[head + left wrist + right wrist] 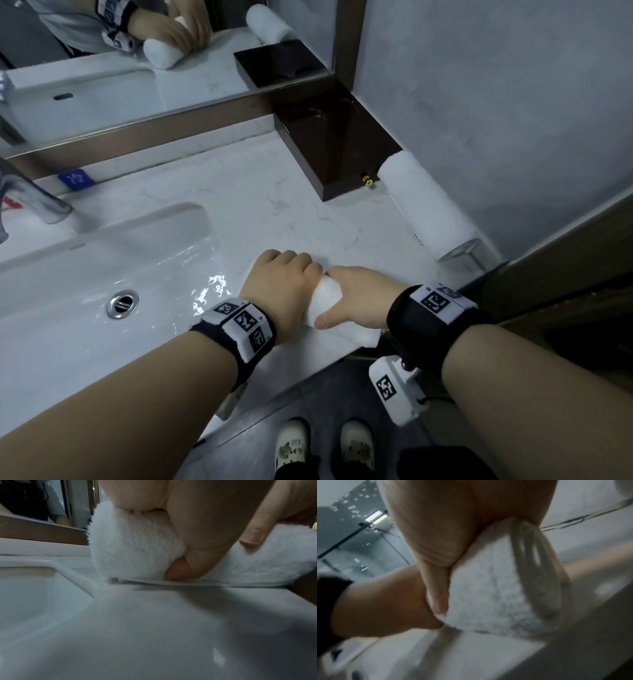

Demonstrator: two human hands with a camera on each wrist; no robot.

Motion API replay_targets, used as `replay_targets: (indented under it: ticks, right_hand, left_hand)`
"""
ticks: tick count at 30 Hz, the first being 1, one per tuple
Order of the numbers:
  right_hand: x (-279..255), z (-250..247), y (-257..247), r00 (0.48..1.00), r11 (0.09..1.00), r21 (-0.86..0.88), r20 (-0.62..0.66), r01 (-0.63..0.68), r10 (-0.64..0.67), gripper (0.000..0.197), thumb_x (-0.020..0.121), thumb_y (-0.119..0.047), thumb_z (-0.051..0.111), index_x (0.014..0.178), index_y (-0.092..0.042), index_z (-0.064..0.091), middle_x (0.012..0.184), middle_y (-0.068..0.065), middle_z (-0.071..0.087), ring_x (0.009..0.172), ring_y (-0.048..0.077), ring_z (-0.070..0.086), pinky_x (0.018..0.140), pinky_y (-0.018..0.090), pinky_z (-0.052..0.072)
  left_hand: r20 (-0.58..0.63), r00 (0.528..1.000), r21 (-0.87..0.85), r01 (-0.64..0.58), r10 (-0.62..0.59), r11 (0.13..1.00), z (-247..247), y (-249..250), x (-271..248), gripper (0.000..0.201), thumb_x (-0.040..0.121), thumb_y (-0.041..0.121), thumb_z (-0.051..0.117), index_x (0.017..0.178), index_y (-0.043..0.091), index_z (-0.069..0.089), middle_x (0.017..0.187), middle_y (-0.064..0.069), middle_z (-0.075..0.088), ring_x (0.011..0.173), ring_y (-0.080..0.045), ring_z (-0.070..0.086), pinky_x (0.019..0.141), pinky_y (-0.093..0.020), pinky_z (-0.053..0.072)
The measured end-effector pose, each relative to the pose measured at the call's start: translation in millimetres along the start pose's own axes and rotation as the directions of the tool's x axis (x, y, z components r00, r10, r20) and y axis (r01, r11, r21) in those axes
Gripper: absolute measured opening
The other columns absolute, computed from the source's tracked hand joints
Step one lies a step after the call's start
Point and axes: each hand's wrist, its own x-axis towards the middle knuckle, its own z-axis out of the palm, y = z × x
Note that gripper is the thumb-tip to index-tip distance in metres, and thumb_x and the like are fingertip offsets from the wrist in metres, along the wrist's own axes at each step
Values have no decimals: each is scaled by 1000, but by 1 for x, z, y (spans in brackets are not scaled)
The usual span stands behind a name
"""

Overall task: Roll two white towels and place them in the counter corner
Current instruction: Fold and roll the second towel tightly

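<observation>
1. Rolling of the second towel (323,301) is under way at the near edge of the surface (260,205).
2. Left hand (281,284) and right hand (359,298) both curl over the roll, fingers (187,566) pinching it tight, apparently to keep the coil from loosening.
3. A flat tail lies under the fingers, unrolled.
4. The finished towel (424,205) lies well beyond the fingers, against the wall beside a dark box (329,144).

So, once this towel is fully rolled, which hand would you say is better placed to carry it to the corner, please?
Probably the right hand: it grips the half-rolled towel on the side nearer the rolled towel by the wall; the left hand sits on the sink side.
</observation>
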Motion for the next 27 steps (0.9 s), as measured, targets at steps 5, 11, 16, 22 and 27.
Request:
replay_targets:
  ticks: [5,11,16,22,27]
  right_hand:
    - [-3,20,-4,983,970,-240,-182,-40,-4,60,67,-57,72,111,-23,50,105,-5,60,94,19,59,70,31,41]
    - [-12,36,-10,918,922,-379,-388,-79,-81,63,78,-51,69,123,-16,45,118,2,58,106,22,55,91,33,43]
    - [-16,43,-9,883,870,-467,-461,-160,-85,56,79,-23,67,129,-13,44,120,6,57,105,27,52,90,36,42]
    - [-19,38,-3,871,902,-408,-484,-139,-85,73,71,-57,67,128,-17,43,114,2,58,98,26,57,85,39,45]
    - [-30,41,4,865,940,-300,-501,-160,-13,76,86,-54,52,146,-18,22,133,4,51,114,27,52,94,42,44]
  left_hand:
    - [-44,999,-1,-10,10,1000,2,0,-1,38,60,40,64,94,25,59,88,7,58,82,-21,57,77,-33,39]
    - [95,991,-8,-96,96,995,-9,-12,6,47,69,49,59,113,34,54,107,12,59,101,-17,58,91,-31,40]
    - [451,854,265,148,-258,953,-33,3,36,33,55,40,78,82,32,62,78,13,64,70,-13,63,62,-23,46]
    - [490,811,355,149,-319,923,-30,14,55,28,52,26,77,74,25,59,69,9,61,55,-15,55,44,-24,34]
    - [287,951,88,-143,112,986,-23,-11,56,36,72,42,63,104,32,49,101,11,57,97,-16,57,77,-31,43]
